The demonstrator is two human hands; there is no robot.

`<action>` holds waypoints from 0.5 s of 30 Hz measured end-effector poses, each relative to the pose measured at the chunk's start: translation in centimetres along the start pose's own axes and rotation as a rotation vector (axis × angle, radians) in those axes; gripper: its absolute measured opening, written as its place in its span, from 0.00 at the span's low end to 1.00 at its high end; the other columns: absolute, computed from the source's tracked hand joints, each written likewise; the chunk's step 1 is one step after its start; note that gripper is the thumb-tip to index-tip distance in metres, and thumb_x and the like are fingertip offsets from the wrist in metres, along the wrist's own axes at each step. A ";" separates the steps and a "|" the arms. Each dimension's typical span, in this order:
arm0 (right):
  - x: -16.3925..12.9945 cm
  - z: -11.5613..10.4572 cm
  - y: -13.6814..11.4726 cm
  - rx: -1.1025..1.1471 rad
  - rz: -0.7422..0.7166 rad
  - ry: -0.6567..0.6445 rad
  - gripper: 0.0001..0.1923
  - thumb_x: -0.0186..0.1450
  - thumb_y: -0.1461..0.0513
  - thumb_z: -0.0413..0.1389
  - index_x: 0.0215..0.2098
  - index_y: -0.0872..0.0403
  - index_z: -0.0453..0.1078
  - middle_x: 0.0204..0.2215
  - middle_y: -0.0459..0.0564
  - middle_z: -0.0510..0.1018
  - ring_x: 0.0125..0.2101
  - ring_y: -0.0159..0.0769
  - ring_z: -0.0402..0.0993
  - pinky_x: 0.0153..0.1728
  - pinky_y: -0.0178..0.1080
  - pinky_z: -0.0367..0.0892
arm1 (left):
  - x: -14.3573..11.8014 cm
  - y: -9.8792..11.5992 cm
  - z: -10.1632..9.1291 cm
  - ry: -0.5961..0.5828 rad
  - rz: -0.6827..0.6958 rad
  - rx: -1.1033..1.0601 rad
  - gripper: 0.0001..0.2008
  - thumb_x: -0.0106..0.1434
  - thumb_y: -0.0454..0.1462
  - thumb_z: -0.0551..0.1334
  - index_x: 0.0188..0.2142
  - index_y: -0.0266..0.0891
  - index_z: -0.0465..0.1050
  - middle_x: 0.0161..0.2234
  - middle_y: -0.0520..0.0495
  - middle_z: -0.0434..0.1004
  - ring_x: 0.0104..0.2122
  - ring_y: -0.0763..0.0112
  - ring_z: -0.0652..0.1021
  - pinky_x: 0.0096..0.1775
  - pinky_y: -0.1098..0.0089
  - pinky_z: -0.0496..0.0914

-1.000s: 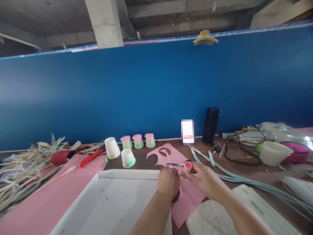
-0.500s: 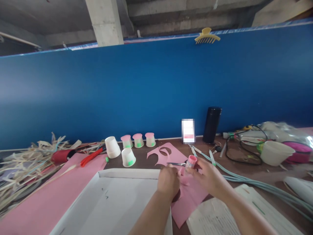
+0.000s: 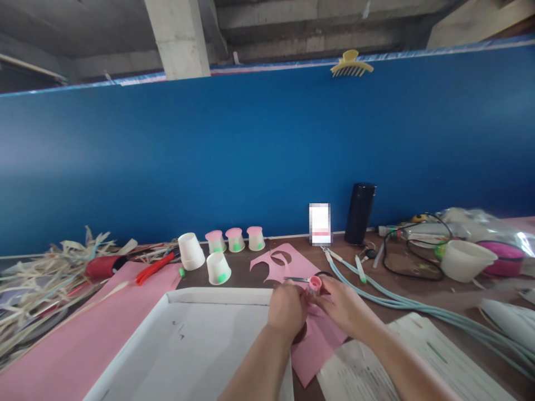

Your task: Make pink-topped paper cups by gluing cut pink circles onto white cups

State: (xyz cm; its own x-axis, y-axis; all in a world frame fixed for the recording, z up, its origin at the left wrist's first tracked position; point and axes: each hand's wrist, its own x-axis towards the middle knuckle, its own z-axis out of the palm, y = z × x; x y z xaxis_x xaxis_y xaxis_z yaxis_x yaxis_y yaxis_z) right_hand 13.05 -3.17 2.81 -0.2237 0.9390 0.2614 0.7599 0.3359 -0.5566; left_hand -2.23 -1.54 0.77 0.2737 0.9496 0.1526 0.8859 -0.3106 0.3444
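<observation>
My right hand (image 3: 340, 303) is closed around a pink-and-white glue stick (image 3: 315, 286), its round pink end tipped up toward me. Close beside it on the left, my left hand (image 3: 287, 305) has its fingers curled in; what they hold is hidden. Both hands are over cut pink paper (image 3: 311, 359). Scissors (image 3: 296, 279) lie just beyond my fingers, with their handles covered. Farther off is another part of the pink paper (image 3: 298, 262) with round holes cut in it.
A white box lid (image 3: 217, 345) lies to the left. Behind it stand upturned white cups (image 3: 218, 268), several with pink tops. A black flask (image 3: 360, 213) stands at the blue partition (image 3: 251, 139). Cables (image 3: 412, 306), printed sheets (image 3: 359, 367) and a white cup (image 3: 466, 260) are on the right.
My right hand has moved left and slightly down with the glue stick, bringing it close against my left hand. My left hand stays almost in place.
</observation>
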 end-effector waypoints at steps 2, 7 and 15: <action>-0.1 -0.3 -0.3 -0.012 0.001 -0.015 0.04 0.60 0.61 0.51 0.29 0.53 0.64 0.30 0.47 0.74 0.30 0.36 0.71 0.30 0.35 0.60 | 0.1 0.0 0.1 -0.001 -0.002 0.023 0.17 0.64 0.38 0.50 0.31 0.38 0.76 0.34 0.42 0.75 0.33 0.66 0.74 0.36 0.69 0.64; -0.1 -1.2 -0.3 0.043 0.041 0.068 0.07 0.61 0.57 0.50 0.31 0.52 0.65 0.31 0.48 0.75 0.33 0.38 0.72 0.34 0.37 0.62 | 0.2 0.2 0.1 -0.028 -0.030 0.044 0.17 0.65 0.40 0.50 0.33 0.38 0.76 0.37 0.43 0.76 0.36 0.66 0.74 0.38 0.69 0.64; 0.0 -0.1 -0.1 0.036 0.016 0.043 0.06 0.61 0.58 0.50 0.30 0.51 0.64 0.30 0.47 0.75 0.32 0.38 0.72 0.32 0.36 0.62 | 0.1 0.2 -0.1 -0.032 -0.032 0.027 0.18 0.65 0.40 0.48 0.33 0.39 0.77 0.37 0.42 0.75 0.35 0.66 0.74 0.37 0.69 0.64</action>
State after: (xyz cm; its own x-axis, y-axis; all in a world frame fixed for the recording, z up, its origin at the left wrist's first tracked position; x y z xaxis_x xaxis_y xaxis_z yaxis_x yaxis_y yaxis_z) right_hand 13.00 -3.19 2.95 -0.1846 0.9403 0.2860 0.7406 0.3244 -0.5885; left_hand -2.09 -1.54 0.99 0.2570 0.9599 0.1117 0.9041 -0.2796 0.3232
